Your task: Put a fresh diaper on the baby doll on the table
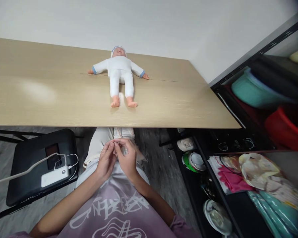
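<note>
A baby doll [120, 75] in a white suit and cap lies on its back on the wooden table [52, 99], arms spread, feet towards me. Below the table's front edge, over my lap, my left hand [106, 162] and my right hand [126, 158] are together. The fingertips of both pinch something small that I cannot make out. Both hands are well short of the doll.
A black chair [22, 185] at my left carries a phone [53, 156] and a white power bank [55, 176] with cables. At the right stands a black shelf unit [240, 205] with bowls, packets and coloured tubs.
</note>
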`<move>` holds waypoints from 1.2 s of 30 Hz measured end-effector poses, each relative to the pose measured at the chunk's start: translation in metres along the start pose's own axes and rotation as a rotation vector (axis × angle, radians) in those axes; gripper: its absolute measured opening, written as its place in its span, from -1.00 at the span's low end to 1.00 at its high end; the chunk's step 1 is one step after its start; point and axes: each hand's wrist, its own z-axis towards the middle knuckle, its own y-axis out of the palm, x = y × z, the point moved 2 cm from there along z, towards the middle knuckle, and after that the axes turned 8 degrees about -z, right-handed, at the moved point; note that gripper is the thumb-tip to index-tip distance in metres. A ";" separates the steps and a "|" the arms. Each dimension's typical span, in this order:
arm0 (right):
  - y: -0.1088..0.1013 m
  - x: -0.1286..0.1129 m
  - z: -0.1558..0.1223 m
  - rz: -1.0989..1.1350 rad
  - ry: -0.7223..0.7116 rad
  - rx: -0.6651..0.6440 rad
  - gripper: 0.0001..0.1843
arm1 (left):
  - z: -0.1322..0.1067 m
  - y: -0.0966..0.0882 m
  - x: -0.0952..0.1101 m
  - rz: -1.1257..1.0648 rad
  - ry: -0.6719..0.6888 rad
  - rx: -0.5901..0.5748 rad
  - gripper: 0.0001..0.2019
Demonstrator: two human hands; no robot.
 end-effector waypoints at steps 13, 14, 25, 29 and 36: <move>0.000 -0.010 -0.005 0.064 0.126 -0.035 -0.80 | -0.022 0.019 0.008 -0.019 -0.033 0.045 -0.62; 0.001 -0.012 -0.006 0.071 0.124 -0.030 -0.80 | -0.023 0.020 0.008 -0.023 -0.033 0.044 -0.61; -0.046 0.095 0.014 -0.239 0.208 -0.017 -0.54 | 0.033 -0.057 0.006 0.552 0.056 0.105 -0.35; -0.072 0.174 0.018 -0.303 0.377 0.017 -0.23 | 0.077 -0.093 -0.001 0.797 0.038 0.102 -0.32; -0.056 0.205 0.008 -0.211 0.437 -0.099 -0.19 | 0.137 -0.100 -0.054 0.913 -0.114 0.033 -0.36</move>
